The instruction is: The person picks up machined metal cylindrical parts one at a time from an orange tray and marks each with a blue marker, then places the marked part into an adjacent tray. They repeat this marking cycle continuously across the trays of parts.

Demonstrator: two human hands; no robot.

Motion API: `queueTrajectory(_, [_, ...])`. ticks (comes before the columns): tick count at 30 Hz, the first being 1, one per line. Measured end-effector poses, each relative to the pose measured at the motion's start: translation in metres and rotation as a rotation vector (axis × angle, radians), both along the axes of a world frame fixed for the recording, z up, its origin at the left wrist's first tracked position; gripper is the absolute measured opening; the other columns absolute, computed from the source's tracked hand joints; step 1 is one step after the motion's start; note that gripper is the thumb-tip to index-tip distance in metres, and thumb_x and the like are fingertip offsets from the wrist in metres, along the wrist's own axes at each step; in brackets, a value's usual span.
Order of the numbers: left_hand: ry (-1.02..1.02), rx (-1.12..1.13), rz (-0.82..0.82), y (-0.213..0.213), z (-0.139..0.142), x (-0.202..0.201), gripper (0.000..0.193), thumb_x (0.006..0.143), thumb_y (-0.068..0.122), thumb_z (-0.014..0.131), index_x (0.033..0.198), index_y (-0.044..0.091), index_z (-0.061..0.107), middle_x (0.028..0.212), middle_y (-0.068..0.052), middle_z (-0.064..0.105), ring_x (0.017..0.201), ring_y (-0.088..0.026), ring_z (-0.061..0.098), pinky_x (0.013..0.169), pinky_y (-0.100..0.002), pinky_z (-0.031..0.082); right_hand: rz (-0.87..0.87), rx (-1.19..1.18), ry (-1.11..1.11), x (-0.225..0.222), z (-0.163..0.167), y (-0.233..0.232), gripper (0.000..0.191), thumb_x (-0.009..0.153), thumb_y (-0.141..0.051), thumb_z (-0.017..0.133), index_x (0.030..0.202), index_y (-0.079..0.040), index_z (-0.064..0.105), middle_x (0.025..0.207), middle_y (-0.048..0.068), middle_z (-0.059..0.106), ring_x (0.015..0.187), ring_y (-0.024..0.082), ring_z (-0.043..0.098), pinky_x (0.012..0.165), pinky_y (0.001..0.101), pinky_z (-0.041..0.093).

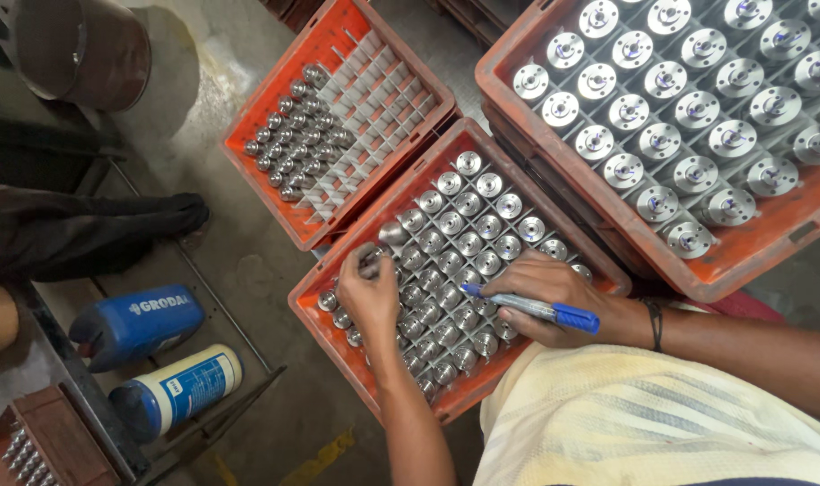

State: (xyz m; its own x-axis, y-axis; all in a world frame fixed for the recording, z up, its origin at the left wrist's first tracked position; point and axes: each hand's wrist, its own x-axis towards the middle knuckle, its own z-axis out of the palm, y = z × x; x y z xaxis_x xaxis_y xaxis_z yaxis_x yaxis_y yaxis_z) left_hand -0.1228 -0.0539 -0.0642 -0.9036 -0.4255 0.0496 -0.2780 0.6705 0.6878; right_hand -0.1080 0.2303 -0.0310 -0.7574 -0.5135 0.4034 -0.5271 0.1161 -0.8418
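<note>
hands work over the middle crate [313, 317], an orange plastic one with a grid of cells full of round metal parts [468, 243] standing flange up. the left hand [370, 290] reaches into the crate's left side, fingers curled down around a part [371, 258] near the left rim; how firmly it grips cannot be told. the right hand [554, 295] rests on the parts at the crate's right side, closed around a blue marker [528, 309] that lies across the fingers, tip pointing left, cap end toward the wrist. a dark band [654, 324] circles the right wrist. a second orange crate [324, 49] behind and to the left is only partly filled, parts packed into its left cells. a third crate [608, 207], raised at upper right, holds larger flanged discs [648, 115]. on the floor rack at left lie a blue jug [135, 324] and a white and blue bottle [183, 389], just beside each other.
</note>
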Motion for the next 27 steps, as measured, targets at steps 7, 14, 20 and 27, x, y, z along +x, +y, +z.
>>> queueTrajectory(7, [-0.277, -0.375, -0.029, 0.023, -0.014, 0.001, 0.057, 0.055, 0.032, 0.095, 0.098, 0.0, 0.075, 0.101, -0.017, 0.072, 0.087, -0.033, 0.07, 0.072, -0.049, 0.055, 0.001, 0.027, -0.031, -0.002, -0.003, 0.0, 0.029, 0.083, -0.008, 0.073, 0.112, -0.003, 0.069, 0.092, 0.01, 0.072, 0.085, 0.028, 0.068, 0.079, 0.04, 0.051])
queueTrajectory(14, [0.154, 0.266, -0.184, -0.008, 0.009, 0.018, 0.044, 0.073, 0.037, 0.084, 0.102, 0.006, 0.075, 0.096, -0.009, 0.07, 0.085, -0.019, 0.068, 0.076, -0.036, 0.057, -0.009, 0.021, -0.002, -0.006, 0.006, 0.002, 0.032, 0.082, -0.007, 0.072, 0.114, -0.003, 0.069, 0.088, 0.009, 0.069, 0.082, 0.027, 0.066, 0.077, 0.0399, 0.05])
queueTrajectory(20, [0.115, 1.307, 0.068, 0.055, -0.028, 0.032, 0.048, 0.108, 0.041, 0.042, 0.131, 0.001, 0.056, 0.108, -0.012, 0.069, 0.081, -0.015, 0.062, 0.065, -0.032, 0.052, 0.119, 0.022, 0.195, -0.007, -0.002, -0.012, 0.031, 0.08, -0.009, 0.074, 0.11, -0.004, 0.067, 0.082, 0.007, 0.066, 0.071, 0.022, 0.06, 0.069, 0.0386, 0.045])
queueTrajectory(27, [-0.036, 1.325, 0.178, 0.086, -0.027, 0.038, 0.05, 0.102, 0.046, 0.036, 0.141, 0.016, 0.048, 0.101, -0.008, 0.068, 0.077, -0.014, 0.062, 0.064, -0.031, 0.056, 0.162, 0.023, 0.182, 0.0, -0.007, -0.014, 0.027, 0.085, -0.01, 0.074, 0.111, -0.006, 0.069, 0.082, 0.003, 0.069, 0.069, 0.017, 0.061, 0.069, 0.0361, 0.047])
